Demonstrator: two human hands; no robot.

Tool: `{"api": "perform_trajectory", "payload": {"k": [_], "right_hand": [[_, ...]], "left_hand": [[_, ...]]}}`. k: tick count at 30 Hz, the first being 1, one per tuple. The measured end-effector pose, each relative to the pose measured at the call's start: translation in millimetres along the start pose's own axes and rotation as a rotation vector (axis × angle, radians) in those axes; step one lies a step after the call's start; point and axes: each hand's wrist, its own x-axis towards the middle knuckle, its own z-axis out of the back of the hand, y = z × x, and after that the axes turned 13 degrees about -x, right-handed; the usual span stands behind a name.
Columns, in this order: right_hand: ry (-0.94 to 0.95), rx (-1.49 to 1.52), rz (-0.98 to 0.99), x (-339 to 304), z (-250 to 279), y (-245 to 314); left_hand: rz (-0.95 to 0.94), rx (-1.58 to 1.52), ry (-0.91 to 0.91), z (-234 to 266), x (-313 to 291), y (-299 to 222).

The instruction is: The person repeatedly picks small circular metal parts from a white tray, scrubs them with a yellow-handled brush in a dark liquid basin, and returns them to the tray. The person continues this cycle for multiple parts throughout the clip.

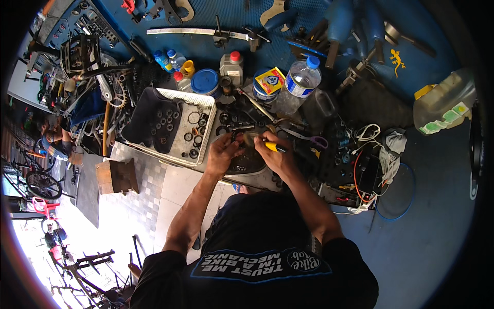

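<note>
My right hand is closed around a tool with a yellow and black handle. A blurred tan head at its far end points toward my left hand. My left hand is pinched at the fingertips on a small dark part, too hidden to name. Both hands are close together over a shallow rounded pan with dark contents. To the left, a white plastic basket holds a black cloth, with several rings and bearings lying in it.
Behind my hands stand a clear plastic bottle, a grey bottle with a red cap and a blue-lidded tub. Purple-handled scissors and cables lie to the right. A cardboard box is at left.
</note>
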Motion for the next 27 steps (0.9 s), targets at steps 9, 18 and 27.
{"api": "perform_trajectory", "payload": {"k": [9, 18, 27], "right_hand": [[0.022, -0.003, 0.067, -8, 3, -9], [-0.047, -0.564, 0.542, -17, -2, -46], [0.13, -0.757, 0.618, -12, 4, -75]], "left_hand": [[0.057, -0.234, -0.027, 11, -1, -6], [0.097, -0.437, 0.081, 14, -5, -17], [0.08, -0.407, 0.104, 6, -10, -20]]}}
